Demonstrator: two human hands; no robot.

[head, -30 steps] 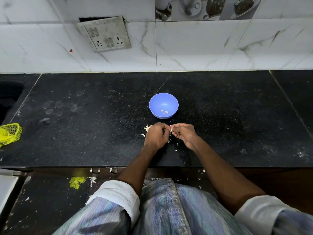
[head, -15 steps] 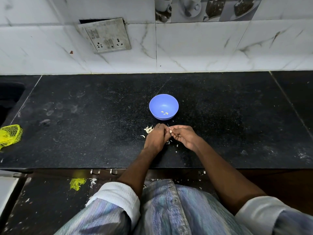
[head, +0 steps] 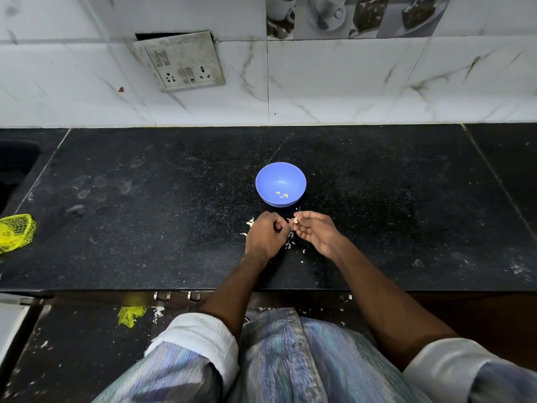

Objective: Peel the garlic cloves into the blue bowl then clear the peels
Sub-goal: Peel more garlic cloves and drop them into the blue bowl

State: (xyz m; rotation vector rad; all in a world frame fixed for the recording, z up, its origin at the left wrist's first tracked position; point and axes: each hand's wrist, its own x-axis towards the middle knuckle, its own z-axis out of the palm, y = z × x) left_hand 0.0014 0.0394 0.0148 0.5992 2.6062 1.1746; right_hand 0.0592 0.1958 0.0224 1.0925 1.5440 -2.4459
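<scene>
Head view: right hand [head: 315, 232] pinches garlic clove [head: 295, 220] just below blue bowl [head: 297, 177]; left hand [head: 266, 237] curled beside it, contents hidden.

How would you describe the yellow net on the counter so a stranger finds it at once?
Start from the black counter under the white tiled wall and follow it to its far left end, away from the blue bowl. There lies the net, crumpled. It is the only bright yellow mesh on the counter; a smaller yellow scrap lies lower, on the floor.
</scene>
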